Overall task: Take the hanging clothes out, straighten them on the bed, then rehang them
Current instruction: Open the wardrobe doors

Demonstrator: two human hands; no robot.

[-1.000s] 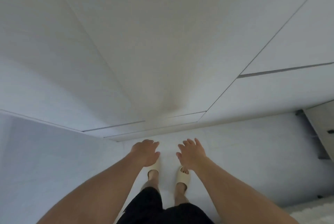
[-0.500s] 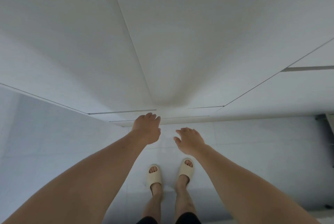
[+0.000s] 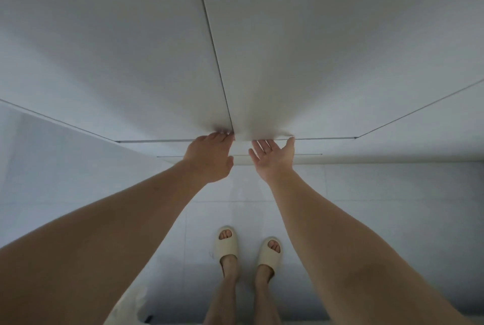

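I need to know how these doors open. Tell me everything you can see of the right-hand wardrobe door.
The right-hand wardrobe door is a plain, flat white panel, matte, with no handle showing. It looks shut, flush with its neighbour across a thin dark seam. A narrow gap runs under its bottom edge. The right hand, palm up, has its fingertips at that edge; the left hand reaches the edge by the seam.

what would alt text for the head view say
Both hands reach to the bottom edge of two closed white wardrobe doors: the left hand by the seam, the right hand palm up with fingers under the right door. Below, feet in cream slippers stand on a pale tiled floor.
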